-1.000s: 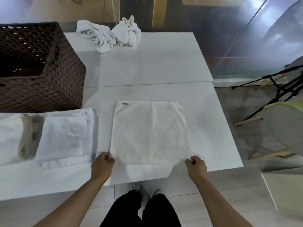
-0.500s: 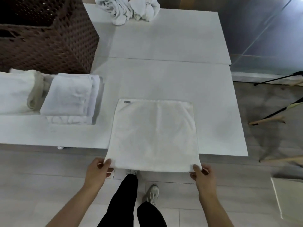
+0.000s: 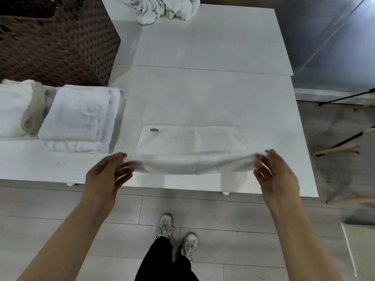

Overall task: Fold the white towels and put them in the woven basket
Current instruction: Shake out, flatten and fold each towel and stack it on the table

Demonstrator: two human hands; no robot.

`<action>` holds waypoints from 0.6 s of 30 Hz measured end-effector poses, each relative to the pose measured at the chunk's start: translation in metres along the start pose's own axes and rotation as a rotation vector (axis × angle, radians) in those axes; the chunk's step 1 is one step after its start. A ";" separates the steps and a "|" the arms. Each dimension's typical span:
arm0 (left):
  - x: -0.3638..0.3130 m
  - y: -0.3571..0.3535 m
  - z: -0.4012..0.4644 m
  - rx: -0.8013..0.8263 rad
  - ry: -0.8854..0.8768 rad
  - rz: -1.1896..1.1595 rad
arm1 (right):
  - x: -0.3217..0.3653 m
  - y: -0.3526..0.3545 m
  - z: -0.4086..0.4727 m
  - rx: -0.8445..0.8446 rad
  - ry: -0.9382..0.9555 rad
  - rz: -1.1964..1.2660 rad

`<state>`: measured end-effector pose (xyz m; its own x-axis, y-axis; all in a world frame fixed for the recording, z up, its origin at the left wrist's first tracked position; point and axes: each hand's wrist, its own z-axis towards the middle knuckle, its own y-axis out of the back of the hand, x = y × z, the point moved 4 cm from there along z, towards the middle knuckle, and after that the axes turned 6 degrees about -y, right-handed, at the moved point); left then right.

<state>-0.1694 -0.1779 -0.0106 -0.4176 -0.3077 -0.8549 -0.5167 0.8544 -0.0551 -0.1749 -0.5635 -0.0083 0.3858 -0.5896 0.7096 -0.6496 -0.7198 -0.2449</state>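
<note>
pinching the near corners of the white towel (image 3: 191, 138) on the table (image 3: 213, 98), the left hand (image 3: 105, 175) and right hand (image 3: 276, 175) lift that edge, other fingers loosely spread; the woven basket (image 3: 60, 41) stands far left.

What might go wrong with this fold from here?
The left hand and right hand pinch only the near corners of the flat white towel, so a corner could slip and skew the fold. The lifted edge sags in the middle, so it may land uneven near the white table's front edge.
</note>
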 end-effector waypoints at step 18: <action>0.039 -0.065 0.093 0.306 -0.376 0.589 | -0.031 -0.054 0.111 -0.107 0.212 -0.624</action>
<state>-0.0828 -0.2063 -0.0879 -0.2495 0.3515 -0.9023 -0.0339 0.9281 0.3709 -0.0796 -0.5472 -0.0902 0.5804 0.0184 0.8141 -0.4120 -0.8557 0.3131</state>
